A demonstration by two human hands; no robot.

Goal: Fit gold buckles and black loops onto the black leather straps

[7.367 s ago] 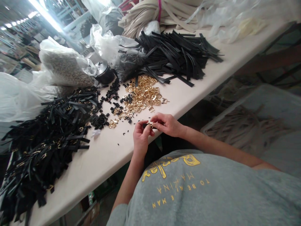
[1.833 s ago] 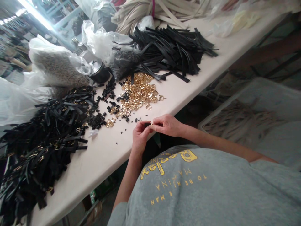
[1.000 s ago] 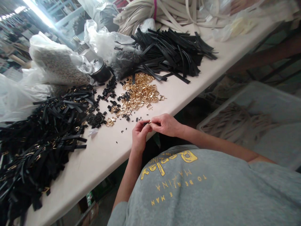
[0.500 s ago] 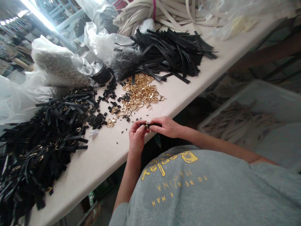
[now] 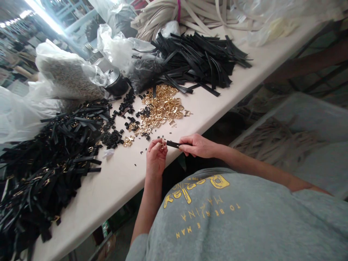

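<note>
Over the table's near edge, my left hand (image 5: 157,156) pinches a small gold buckle (image 5: 162,144) between thumb and fingers. My right hand (image 5: 196,145) is closed on a black strap (image 5: 173,144), whose free end points left at the buckle. Between strap end and buckle there seems to be a narrow gap. Beyond my hands lies a heap of gold buckles (image 5: 163,107), with small black loops (image 5: 112,139) to its left. A pile of black straps (image 5: 195,59) is farther back.
Black straps with gold buckles (image 5: 51,159) are heaped on the left of the white table (image 5: 114,188). A dark can (image 5: 115,82) and filled plastic bags (image 5: 67,70) stand behind. Pale straps (image 5: 163,18) lie at the back. A bin (image 5: 288,145) is at lower right.
My hands have moved apart. The buckle, around the strap before, is now off its end in my left hand, and the strap has shifted right with my right hand.
</note>
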